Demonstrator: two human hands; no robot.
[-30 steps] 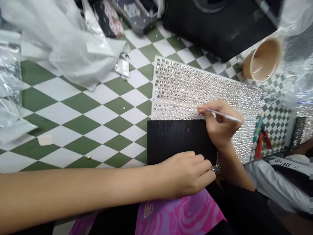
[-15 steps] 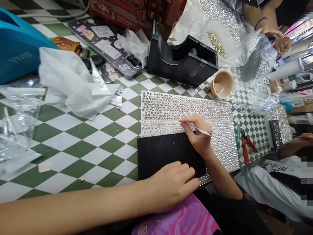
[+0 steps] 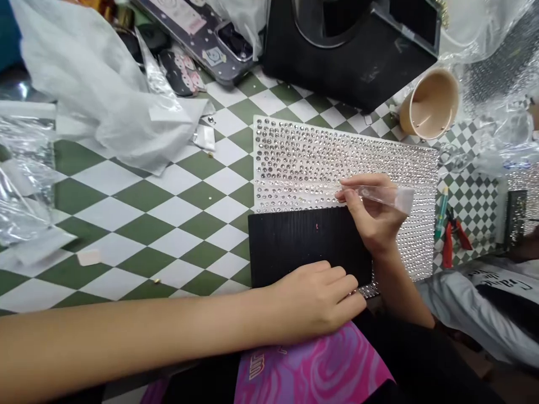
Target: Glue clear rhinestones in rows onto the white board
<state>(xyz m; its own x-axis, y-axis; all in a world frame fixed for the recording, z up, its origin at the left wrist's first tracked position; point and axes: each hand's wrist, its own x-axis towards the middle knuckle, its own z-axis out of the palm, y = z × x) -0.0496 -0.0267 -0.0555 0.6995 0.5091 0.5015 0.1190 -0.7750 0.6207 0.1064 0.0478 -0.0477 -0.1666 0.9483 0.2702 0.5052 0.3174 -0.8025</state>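
A flat black board (image 3: 303, 241) lies over the near part of a white sheet (image 3: 337, 146) covered with rows of clear rhinestones. My left hand (image 3: 318, 300) is closed at the board's near edge, its fingers curled over it. My right hand (image 3: 374, 216) is above the sheet at the board's right end. Between thumb and forefinger it pinches a thin clear plastic strip (image 3: 374, 194) with a whitish wide end. A bit of rhinestone strip (image 3: 368, 290) shows beside my left fingertips. Whether the pinch holds a single stone is too small to tell.
Behind the sheet stand a black tape dispenser (image 3: 349, 62) and a paper cup (image 3: 433, 106). Crumpled white wrapping (image 3: 113, 112) lies left, red-handled pliers (image 3: 448, 244) and a green pen (image 3: 441, 213) right. Another person's clothing (image 3: 484, 303) shows at far right.
The view has moved closer and lower. My right hand has turned, so the plastic strip now shows its broad side. My left hand remains at the board's near edge.
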